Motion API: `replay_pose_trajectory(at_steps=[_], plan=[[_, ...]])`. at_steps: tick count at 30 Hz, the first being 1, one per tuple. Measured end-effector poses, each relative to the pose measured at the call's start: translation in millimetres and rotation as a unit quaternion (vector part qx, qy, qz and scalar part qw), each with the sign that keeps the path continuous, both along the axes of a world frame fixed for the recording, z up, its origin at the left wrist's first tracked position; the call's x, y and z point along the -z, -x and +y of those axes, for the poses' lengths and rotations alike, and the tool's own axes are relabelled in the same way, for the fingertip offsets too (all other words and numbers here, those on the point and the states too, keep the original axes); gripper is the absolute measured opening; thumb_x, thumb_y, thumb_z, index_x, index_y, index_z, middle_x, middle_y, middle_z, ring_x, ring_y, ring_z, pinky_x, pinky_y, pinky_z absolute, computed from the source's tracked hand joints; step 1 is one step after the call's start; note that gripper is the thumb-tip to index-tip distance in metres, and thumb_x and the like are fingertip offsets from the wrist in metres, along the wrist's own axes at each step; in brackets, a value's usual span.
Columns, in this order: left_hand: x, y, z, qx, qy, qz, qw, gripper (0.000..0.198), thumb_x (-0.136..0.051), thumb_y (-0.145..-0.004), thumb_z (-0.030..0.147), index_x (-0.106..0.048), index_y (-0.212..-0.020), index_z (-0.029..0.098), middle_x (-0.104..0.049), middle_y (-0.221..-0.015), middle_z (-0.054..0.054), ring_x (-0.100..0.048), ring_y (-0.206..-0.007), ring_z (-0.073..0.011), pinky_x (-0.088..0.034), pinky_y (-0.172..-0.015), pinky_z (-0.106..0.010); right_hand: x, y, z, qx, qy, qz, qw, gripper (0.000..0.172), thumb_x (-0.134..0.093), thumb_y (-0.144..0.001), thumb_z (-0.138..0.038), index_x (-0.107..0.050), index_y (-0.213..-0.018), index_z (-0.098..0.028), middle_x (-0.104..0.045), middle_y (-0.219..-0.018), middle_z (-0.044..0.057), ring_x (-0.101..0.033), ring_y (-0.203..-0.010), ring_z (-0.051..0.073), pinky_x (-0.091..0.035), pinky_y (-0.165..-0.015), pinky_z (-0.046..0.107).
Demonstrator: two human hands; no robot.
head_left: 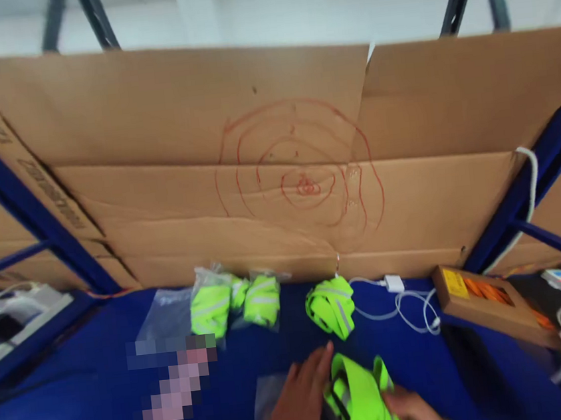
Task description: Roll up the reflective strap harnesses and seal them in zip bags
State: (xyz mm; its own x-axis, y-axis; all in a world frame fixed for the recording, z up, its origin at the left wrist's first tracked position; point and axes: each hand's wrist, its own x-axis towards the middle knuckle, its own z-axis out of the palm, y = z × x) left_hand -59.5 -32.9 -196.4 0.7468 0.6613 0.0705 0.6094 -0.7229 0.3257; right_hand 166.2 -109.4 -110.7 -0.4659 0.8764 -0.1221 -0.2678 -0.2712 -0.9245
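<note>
A neon green strap bundle with grey reflective stripes (363, 398) is between my hands at the bottom centre. My left hand (303, 398) lies against its left side, fingers extended and pointing forward. On the right side, my right hand (414, 410) grips the bundle with thumb and fingers pressed on it. Just beyond, another rolled green bundle (331, 306) rests unwrapped on the blue surface. Part of a clear plastic bag (266, 398) shows to the left of my left hand.
Green bundles in clear bags (211, 311) sit at the back left beside a flat bag (164, 319). A white cable with adapter (394, 283) and a cardboard box of orange material (495, 301) are at right. A cardboard panel (159, 202) stands behind.
</note>
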Motion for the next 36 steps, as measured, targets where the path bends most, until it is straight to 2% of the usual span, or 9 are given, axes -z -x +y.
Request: replay_pose_trajectory(at_steps=[3,6,11,17,21,25,28,31,36], plan=[[-38.3,2,-15,0.01,-0.037,-0.076,0.996,0.162,-0.084,-0.061,0.076,0.027,-0.165,0.019,-0.026,-0.169,-0.032,-0.042,-0.15,-0.0528,-0.048,-0.111,-0.074,6.1,-6,-12,0.048,0.138,0.09,0.985,0.053,-0.087,-0.066,-0.062,-0.076,-0.095,-0.019,-0.08,-0.091,0.009,-0.078,-0.092,0.03,-0.061,-0.091,0.044],[-60.2,1,-12,-0.002,-0.076,-0.109,0.991,0.15,-0.085,-0.072,0.068,0.022,-0.167,0.02,-0.024,-0.169,-0.034,-0.035,-0.156,-0.0474,-0.043,-0.117,-0.068,8.7,-20,-19,0.07,0.214,0.096,0.97,0.052,-0.089,-0.06,-0.06,-0.076,-0.089,-0.02,-0.078,-0.076,0.007,-0.078,-0.078,0.027,-0.063,-0.087,0.042],[-70.6,9,-3,-0.041,-0.029,-0.091,0.995,0.145,-0.086,-0.075,0.065,0.018,-0.167,0.024,-0.052,-0.155,-0.023,-0.054,-0.144,-0.0374,-0.043,-0.117,-0.057,-1.9,-46,-19,0.151,0.191,0.031,0.969,0.058,-0.087,-0.061,-0.065,-0.078,-0.102,-0.025,-0.081,-0.089,0.009,-0.079,-0.085,0.031,-0.065,-0.083,0.045],[-74.3,6,-22,-0.028,0.001,0.005,1.0,0.131,-0.073,-0.075,0.083,-0.008,-0.17,0.021,-0.033,-0.169,-0.025,-0.031,-0.159,-0.0423,-0.018,-0.128,-0.068,-9.9,-51,8,0.344,0.14,-0.096,0.924,0.053,-0.09,-0.073,-0.049,-0.075,-0.117,-0.024,-0.081,-0.112,0.009,-0.079,-0.096,0.029,-0.065,-0.088,0.042],[-60.0,6,-23,-0.004,0.049,0.022,0.999,0.126,-0.073,-0.08,0.077,-0.007,-0.171,0.02,-0.024,-0.173,-0.025,-0.021,-0.162,-0.044,-0.012,-0.128,-0.073,-4.4,-48,16,0.3,0.11,-0.219,0.922,0.059,-0.095,-0.069,-0.046,-0.074,-0.118,-0.021,-0.081,-0.105,0.007,-0.077,-0.087,0.025,-0.064,-0.076,0.032],[-71.9,17,-14,0.045,0.136,-0.166,0.976,0.127,-0.081,-0.079,0.071,-0.001,-0.17,0.031,-0.026,-0.173,-0.021,-0.028,-0.161,-0.0394,-0.018,-0.131,-0.067,-0.9,-52,9,0.176,0.115,-0.16,0.964,0.065,-0.094,-0.068,-0.053,-0.074,-0.12,-0.02,-0.081,-0.101,0.008,-0.078,-0.086,0.027,-0.064,-0.077,0.034],[-95.6,24,-10,0.094,0.374,-0.305,0.871,0.125,-0.067,-0.081,0.084,0.006,-0.168,0.031,-0.025,-0.173,-0.021,-0.035,-0.159,-0.0332,-0.032,-0.13,-0.055,-10.1,-55,-2,0.047,0.077,-0.06,0.994,0.071,-0.091,-0.068,-0.06,-0.072,-0.126,-0.025,-0.079,-0.109,0.01,-0.078,-0.093,0.03,-0.065,-0.082,0.041],[-107.6,22,-9,0.127,0.577,-0.313,0.744,0.126,-0.057,-0.078,0.093,0.004,-0.167,0.028,-0.035,-0.168,-0.021,-0.043,-0.154,-0.0308,-0.039,-0.126,-0.05,-25.8,-46,-13,-0.091,-0.07,-0.137,0.984,0.06,-0.091,-0.074,-0.05,-0.074,-0.127,-0.029,-0.07,-0.137,0.013,-0.061,-0.137,0.037,-0.053,-0.11,0.053],[-94.0,13,-13,0.125,0.616,-0.276,0.728,0.124,-0.059,-0.078,0.092,-0.007,-0.168,0.025,-0.049,-0.157,-0.022,-0.056,-0.142,-0.0315,-0.046,-0.119,-0.048,-23.4,-15,-23,-0.137,-0.249,-0.263,0.922,0.067,-0.091,-0.075,-0.037,-0.069,-0.137,-0.026,-0.037,-0.167,0.016,-0.051,-0.146,0.036,-0.055,-0.11,0.046]])
